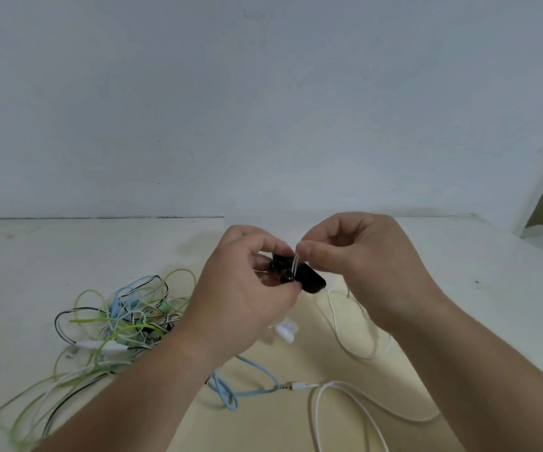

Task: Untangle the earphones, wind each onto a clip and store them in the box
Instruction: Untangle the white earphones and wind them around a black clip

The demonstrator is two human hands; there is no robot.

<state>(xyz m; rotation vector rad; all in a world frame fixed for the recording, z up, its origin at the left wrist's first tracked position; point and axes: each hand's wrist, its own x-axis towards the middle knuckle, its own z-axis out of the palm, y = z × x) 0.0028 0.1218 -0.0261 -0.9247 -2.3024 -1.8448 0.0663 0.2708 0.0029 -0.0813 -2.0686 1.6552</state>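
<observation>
Black plastic clip sits pinched in your left hand above the pale tabletop; your right hand fingers pinch the thin white earphone cable over it; the tangled green, blue and black cables lie left.

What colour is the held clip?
Black; clip in left hand, right hand pinching the white cable. Shows best in head view.
</observation>
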